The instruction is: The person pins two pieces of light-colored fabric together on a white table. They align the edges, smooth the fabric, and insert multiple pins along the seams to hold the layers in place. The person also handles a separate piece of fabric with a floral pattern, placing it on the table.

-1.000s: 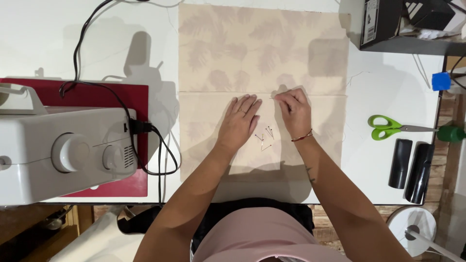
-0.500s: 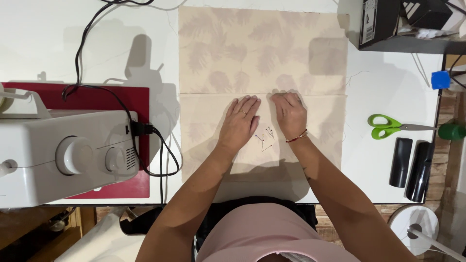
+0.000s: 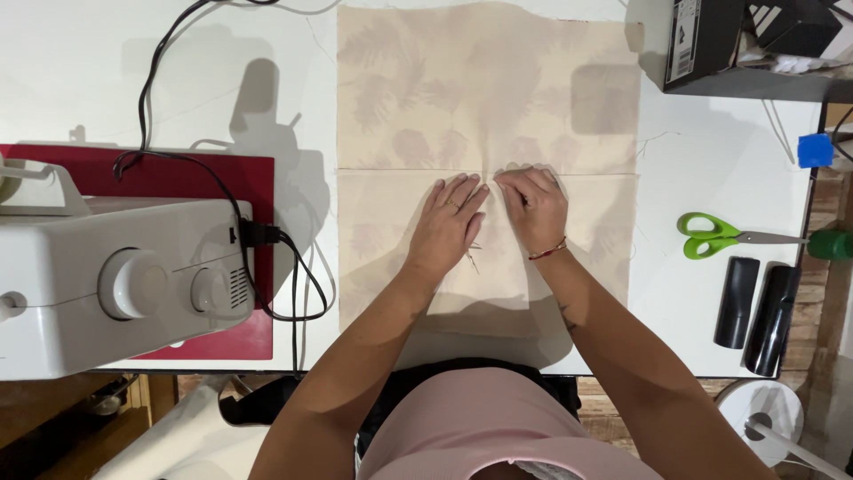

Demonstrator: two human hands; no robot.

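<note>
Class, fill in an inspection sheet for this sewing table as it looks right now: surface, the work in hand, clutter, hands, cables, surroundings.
Surface: white table, with a red mat at its left.
Work in hand: beige leaf-print fabric lying flat, a fold line across its middle; small pins lie on it between the wrists.
Clutter: green-handled scissors, two black cylinders, a dark box.
Hands: left hand and right hand press flat on the fabric, side by side at the fold.
Cables: black cord plugged into the white sewing machine.
Surroundings: wooden floor below the table edge.
</note>
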